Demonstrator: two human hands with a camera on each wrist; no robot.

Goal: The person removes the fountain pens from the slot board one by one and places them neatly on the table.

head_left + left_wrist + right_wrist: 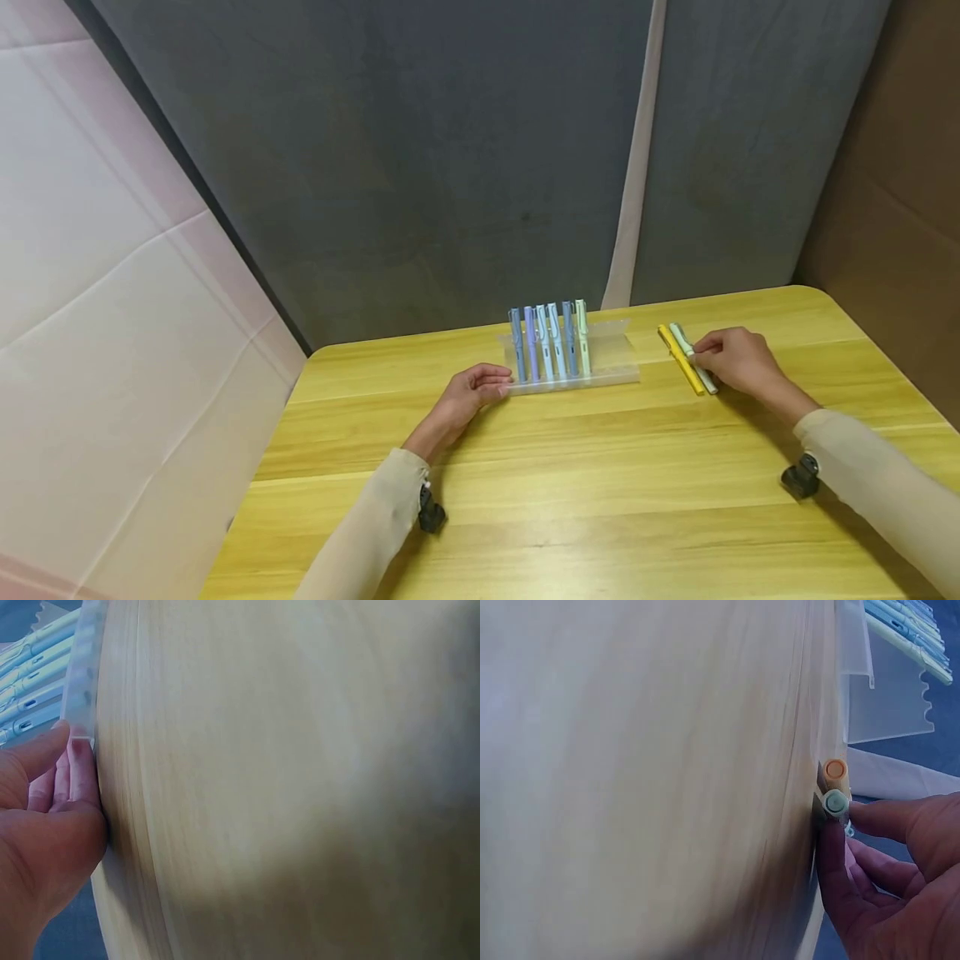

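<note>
- Head view: I see the whole table [570, 467], a clear rack [609, 358] at its far middle, six pens [549, 342] standing in the rack's slots, all at its left end. The right part of the rack holds nothing.
- Head view only: a yellow pen [681, 358] and a pale pen [688, 352] lie side by side on the table, well right of the rack, both angled toward me.
- Left hand [474, 392]: fingers relaxed, nearly straight, tips against the rack's near left corner. It grips nothing.
- Left wrist view adds the contact: fingertips [75, 761] press the rack [81, 682] at its corner edge; the racked pens [34, 671] lie just beyond. The head view cannot settle that touch.
- Right hand [731, 360]: thumb and fingers curled onto the pale pen, pinching it at its near half; the pen rests on the table.
- Right wrist view adds end-on detail: the pale pen [835, 802] shows a green end cap, held between thumb and finger of the right hand [889, 877]; the yellow pen [835, 769] touches it on the rack side, untouched by the fingers as far as I can tell.
- Writing: I read no brand or label on the pens or rack in any view; wrist views are too blurred.
</note>
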